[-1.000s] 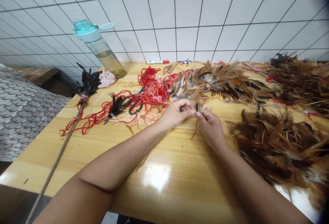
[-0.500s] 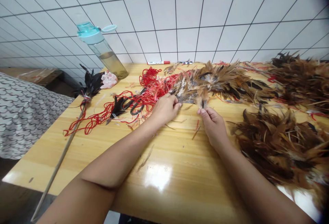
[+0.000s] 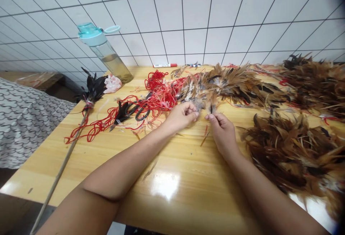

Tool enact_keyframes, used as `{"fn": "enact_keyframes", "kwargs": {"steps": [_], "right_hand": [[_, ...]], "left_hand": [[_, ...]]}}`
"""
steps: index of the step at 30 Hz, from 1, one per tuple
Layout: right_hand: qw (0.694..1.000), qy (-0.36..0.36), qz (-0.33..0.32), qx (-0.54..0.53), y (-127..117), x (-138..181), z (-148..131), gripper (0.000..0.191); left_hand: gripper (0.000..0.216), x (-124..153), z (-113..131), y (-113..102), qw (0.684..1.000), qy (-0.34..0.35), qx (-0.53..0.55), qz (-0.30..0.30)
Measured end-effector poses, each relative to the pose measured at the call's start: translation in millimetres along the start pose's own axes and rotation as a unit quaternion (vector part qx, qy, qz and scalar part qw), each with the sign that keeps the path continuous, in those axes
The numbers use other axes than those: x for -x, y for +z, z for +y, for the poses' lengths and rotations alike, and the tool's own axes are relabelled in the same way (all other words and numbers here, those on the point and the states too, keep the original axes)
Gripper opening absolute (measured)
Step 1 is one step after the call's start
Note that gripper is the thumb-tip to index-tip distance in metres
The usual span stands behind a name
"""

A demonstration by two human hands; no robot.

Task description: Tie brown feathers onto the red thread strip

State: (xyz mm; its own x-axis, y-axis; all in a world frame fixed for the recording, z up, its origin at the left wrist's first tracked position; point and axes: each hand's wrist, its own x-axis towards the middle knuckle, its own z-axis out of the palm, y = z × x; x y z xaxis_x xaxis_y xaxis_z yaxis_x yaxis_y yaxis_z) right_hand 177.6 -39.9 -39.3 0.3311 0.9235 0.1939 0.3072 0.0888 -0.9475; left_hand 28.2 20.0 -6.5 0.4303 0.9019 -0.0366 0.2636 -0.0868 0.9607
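Both of my hands meet at the middle of the wooden table (image 3: 172,188). My right hand (image 3: 222,130) pinches a small bunch of brown feathers (image 3: 211,107) by their quills. My left hand (image 3: 182,115) is closed beside it, its fingertips pinching a feather taken from the brown feather pile (image 3: 229,84) just behind. The two hands are almost touching. A tangle of red string (image 3: 159,93) lies to the left of my left hand.
Black scissors (image 3: 141,112) lie in the red string. A stick with black feathers tied to it (image 3: 81,114) rests over the table's left edge. A bottle with a teal cap (image 3: 107,53) stands at the back left. More feather piles (image 3: 293,152) fill the right side. A red marker (image 3: 165,65) lies by the tiled wall.
My left hand reached out to the feather pile and came back next to my right hand with a feather. The right hand stayed in place with its bunch.
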Motion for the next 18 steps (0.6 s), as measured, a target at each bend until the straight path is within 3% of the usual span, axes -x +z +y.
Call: {"fn": "enact_keyframes", "kwargs": {"steps": [6, 12, 18], "right_hand": [[0.998, -0.036, -0.004, 0.060, 1, 2, 0, 0.025], [0.998, -0.030, 0.017, 0.057, 0, 2, -1, 0.024], [0.996, -0.045, 0.005, 0.075, 1, 2, 0, 0.028]], "left_hand": [[0.018, 8, 3, 16, 0.999, 0.012, 0.028, 0.009], [0.025, 7, 10, 15, 0.966, -0.057, 0.246, 0.063], [0.022, 8, 10, 17, 0.971, -0.085, 0.223, 0.009]]}}
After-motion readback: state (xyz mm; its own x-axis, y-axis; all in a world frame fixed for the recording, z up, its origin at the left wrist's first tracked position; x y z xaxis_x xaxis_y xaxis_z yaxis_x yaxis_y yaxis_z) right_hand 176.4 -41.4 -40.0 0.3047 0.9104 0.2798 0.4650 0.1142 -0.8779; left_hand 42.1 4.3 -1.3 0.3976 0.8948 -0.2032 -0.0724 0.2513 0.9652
